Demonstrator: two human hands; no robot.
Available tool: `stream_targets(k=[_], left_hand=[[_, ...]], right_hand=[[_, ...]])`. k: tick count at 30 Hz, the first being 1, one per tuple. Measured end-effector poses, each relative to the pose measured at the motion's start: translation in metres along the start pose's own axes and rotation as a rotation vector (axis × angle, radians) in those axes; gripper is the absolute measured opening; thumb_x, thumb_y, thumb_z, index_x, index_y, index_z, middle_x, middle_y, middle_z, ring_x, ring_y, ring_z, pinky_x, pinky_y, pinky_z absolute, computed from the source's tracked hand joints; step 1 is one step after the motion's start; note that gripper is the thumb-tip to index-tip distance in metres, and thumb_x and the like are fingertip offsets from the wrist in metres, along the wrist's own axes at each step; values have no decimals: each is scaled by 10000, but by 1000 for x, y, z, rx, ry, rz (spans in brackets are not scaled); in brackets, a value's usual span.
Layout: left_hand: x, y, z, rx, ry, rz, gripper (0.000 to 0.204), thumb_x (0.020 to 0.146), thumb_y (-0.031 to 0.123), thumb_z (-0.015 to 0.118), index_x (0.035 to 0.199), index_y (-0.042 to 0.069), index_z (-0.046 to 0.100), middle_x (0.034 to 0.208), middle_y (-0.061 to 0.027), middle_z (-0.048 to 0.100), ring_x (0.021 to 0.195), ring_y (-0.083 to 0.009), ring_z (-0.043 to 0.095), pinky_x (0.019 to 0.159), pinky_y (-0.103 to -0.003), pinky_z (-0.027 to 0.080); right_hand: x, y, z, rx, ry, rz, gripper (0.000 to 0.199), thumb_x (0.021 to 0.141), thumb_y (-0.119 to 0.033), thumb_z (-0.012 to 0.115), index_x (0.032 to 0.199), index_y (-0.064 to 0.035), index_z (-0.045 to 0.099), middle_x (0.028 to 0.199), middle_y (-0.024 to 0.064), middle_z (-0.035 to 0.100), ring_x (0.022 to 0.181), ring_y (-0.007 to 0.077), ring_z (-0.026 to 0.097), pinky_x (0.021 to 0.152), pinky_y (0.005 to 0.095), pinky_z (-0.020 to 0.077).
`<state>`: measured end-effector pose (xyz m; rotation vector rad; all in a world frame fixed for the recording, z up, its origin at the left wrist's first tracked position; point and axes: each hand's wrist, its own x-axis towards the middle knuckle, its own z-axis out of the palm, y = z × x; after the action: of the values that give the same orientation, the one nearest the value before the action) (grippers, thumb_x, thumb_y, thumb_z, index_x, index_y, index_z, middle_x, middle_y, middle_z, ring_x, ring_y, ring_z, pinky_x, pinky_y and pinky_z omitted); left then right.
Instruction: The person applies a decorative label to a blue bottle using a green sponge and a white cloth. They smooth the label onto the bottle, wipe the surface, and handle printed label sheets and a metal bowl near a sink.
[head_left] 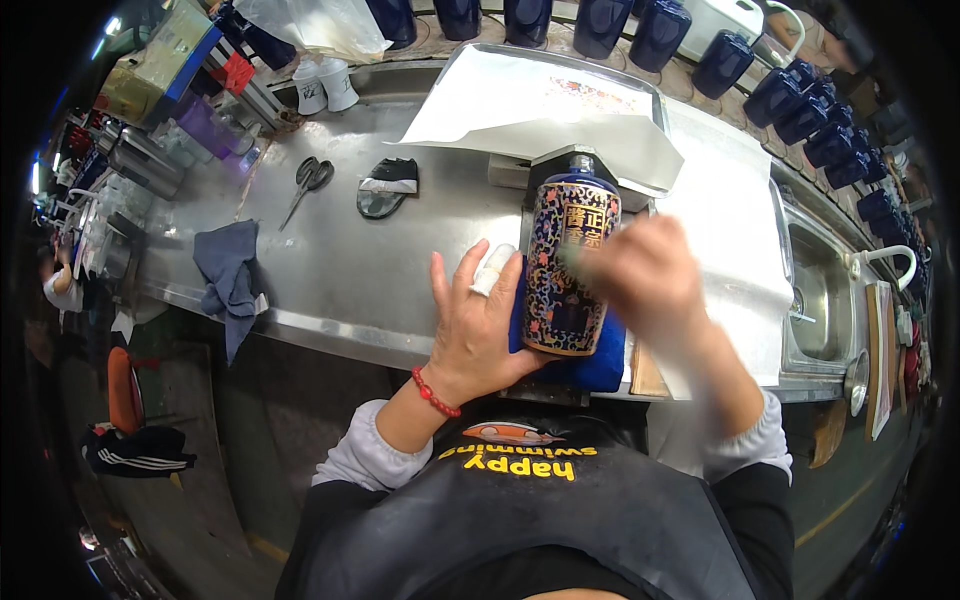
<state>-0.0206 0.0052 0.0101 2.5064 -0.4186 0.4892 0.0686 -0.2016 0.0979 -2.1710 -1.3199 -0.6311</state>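
Note:
A dark blue bottle (566, 300) with a colourful floral pattern and gold trim lies tilted, neck away from me, on a dark holder with blue cloth (597, 372) beneath. My left hand (470, 320) is at its left side with fingers spread, the thumb touching near the base. One finger wears a white wrap (492, 270), and a red bead bracelet (435, 393) circles that wrist. Over the bottle's right side is my right hand (650, 265), smeared by motion; its fingers are curled in, and whether they hold anything cannot be made out.
Behind the bottle, a tray (480, 55) carries white paper with a patterned sheet. Scissors (308, 185), a black-and-grey pad (388, 188) and a blue-grey cloth (227, 275) lie left. A sink (825, 290) is at right. Several dark blue bottles (600, 28) line the back.

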Motion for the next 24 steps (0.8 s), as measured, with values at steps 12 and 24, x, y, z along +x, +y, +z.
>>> stream_targets(k=[12,24], left_hand=[[4,9,-11,157,4,98,1011,683,663,814,1323,-75,555,1092,-171,680,1371,-399,419,1144,-741,71],[1,1,3,35,41,94,1045,659,653,823,1342,-83,533,999,-167,673,1363,-380,399,1123,-755,101]], right_hand=[[10,28,4,269,-9,384,137,855,-66,756,987,-65,719,804,63,630,770,239,652,737,366,500],[-35,3,0,47,25,105,292,736,-31,788,1014,-99,734,876,78,628,828,259,619,757,379,464]])
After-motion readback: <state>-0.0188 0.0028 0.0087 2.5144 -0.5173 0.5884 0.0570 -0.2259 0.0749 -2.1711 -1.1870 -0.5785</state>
